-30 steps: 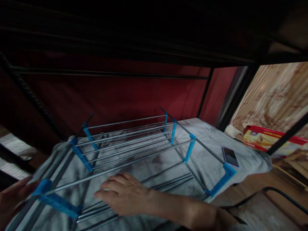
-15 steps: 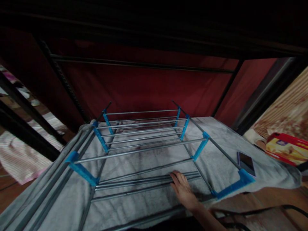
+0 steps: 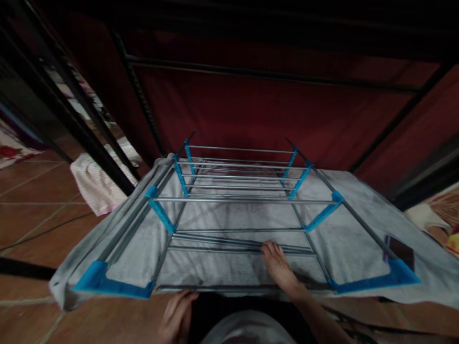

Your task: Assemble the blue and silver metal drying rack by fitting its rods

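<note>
A metal drying rack (image 3: 244, 200) with grey rods and bright blue plastic joints lies on a grey cloth (image 3: 358, 239) on the floor. My right hand (image 3: 278, 267) rests flat, fingers spread, on the loose rods (image 3: 215, 241) low in the rack's near half. My left hand (image 3: 177, 315) is at the bottom of the view, fingertips at the rack's near rail (image 3: 222, 288), holding nothing. A dark phone (image 3: 399, 248) lies on the cloth by the rack's near right blue corner (image 3: 380, 282).
A black metal frame (image 3: 89, 138) with red fabric (image 3: 251, 110) behind it stands over and around the rack. A pink striped cloth (image 3: 95, 184) lies on the brown tiled floor at the left, with a thin cable (image 3: 36, 234) near it.
The view has swung left and pulled back, so the whole rack shows. My right hand stays on the loose rods. My left hand has come into view at the near rail.
</note>
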Available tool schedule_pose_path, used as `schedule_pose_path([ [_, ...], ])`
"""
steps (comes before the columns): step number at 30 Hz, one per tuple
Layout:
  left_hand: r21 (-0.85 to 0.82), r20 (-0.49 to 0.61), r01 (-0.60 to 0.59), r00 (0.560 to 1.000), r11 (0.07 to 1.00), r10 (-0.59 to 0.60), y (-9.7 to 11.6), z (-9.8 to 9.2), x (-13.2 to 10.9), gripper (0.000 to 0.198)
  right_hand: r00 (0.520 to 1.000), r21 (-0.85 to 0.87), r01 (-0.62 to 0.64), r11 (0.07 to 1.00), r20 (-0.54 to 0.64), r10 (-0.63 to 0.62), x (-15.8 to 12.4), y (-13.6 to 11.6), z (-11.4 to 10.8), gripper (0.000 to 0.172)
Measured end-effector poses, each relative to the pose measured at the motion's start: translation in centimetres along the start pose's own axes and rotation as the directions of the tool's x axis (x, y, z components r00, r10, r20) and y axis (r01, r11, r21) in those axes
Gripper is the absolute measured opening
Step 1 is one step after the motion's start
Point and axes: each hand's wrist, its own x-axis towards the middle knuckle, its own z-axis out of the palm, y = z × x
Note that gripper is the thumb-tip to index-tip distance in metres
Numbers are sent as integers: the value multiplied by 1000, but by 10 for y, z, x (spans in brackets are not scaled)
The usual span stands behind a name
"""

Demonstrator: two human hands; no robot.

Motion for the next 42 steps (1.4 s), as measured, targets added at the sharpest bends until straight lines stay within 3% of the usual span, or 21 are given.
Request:
schedule_pose_path([
  [2,113,45,-133,991,985,129,-8,15,12,29,999,40,20,999,-36,-19,-4,7,4,27],
  [5,287,104,-180,982,941,156,-16,33,25,31,997,65,33,997,-76,-28,-11,19,9,28],
  [10,272,355,-256,923,928,151,-21,51,23,34,997,122,38,992,-64,-30,-12,35,3,27],
  [16,201,567,-435,782,878,258,-21,42,27,44,997,105,24,994,-79,-16,-1,37,2,32],
  [20,210,642,-474,727,855,245,-7,30,41,48,997,128,25,991,-80,-15,7,40,7,32],
  [27,196,653,-368,741,909,159,2,37,64,40,996,169,39,985,-92,-24,26,46,-1,33],
  [33,150,607,-298,780,943,150,-8,42,57,38,999,194,25,981,-46,-17,32,36,4,33],
  [42,155,609,-326,775,933,170,-20,44,49,41,999,184,21,983,-52,-12,35,38,4,32],
])
